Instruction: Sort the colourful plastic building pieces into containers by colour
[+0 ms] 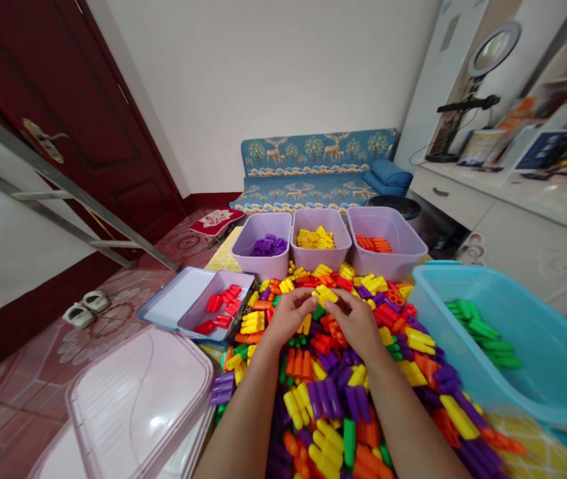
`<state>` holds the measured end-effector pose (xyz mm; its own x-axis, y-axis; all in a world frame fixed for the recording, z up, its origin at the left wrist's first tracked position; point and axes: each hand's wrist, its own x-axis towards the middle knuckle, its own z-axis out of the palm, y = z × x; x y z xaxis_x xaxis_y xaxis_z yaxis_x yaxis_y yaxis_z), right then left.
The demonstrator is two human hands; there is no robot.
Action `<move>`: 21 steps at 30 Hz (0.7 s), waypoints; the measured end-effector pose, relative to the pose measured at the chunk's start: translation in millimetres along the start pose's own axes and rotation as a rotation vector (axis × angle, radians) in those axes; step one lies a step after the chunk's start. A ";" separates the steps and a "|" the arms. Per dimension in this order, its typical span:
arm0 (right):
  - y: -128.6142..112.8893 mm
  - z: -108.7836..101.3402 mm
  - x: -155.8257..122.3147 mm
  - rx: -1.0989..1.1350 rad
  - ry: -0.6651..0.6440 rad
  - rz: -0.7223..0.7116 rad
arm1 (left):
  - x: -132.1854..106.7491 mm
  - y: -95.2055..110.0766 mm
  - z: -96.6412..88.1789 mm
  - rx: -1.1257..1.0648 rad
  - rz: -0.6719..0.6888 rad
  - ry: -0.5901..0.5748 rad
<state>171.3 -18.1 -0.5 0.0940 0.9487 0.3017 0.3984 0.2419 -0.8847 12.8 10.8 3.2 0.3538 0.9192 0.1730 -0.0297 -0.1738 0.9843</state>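
Observation:
Between my two hands I hold a yellow plastic toy block (324,294), made of joined tubes, just above a large heap of similar blocks. My left hand (291,314) pinches its left end with thumb and fingers. On its right end, my right hand (353,319) has its fingers closed too. Yellow, purple, orange, red and green blocks (326,398) spread under both forearms, many joined in clusters. Behind the heap stand three lilac bins: one with purple blocks (269,245), one with yellow blocks (315,238), one with orange blocks (373,244).
Red blocks (222,305) lie in a shallow box at the left, beside stacked clear lids (144,399). A turquoise tub (538,319) with green blocks (483,332) stands at the right. Beyond are a patterned sofa (313,186), a white cabinet (528,233) and a metal ladder (78,193).

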 end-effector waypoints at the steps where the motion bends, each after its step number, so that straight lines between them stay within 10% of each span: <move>1: -1.6 0.1 -0.5 0.025 -0.003 0.007 | -0.4 1.7 0.0 -0.008 0.003 -0.014; 10: -14.3 -17.2 0.3 0.062 0.067 -0.012 | 2.8 -15.9 -11.7 0.155 -0.064 0.085; 17: -34.2 -42.6 -6.3 0.011 -0.412 0.081 | 5.0 -27.8 -13.4 0.275 -0.021 0.134; 21: -45.0 -32.8 -4.0 0.326 -0.065 0.052 | 4.9 -28.7 -12.8 0.282 -0.035 0.131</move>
<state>182.9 -39.5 49.8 0.0443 0.9699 0.2396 0.0806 0.2356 -0.9685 3.5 24.8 -23.7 0.2263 0.9609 0.1596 0.2478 -0.2153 0.9446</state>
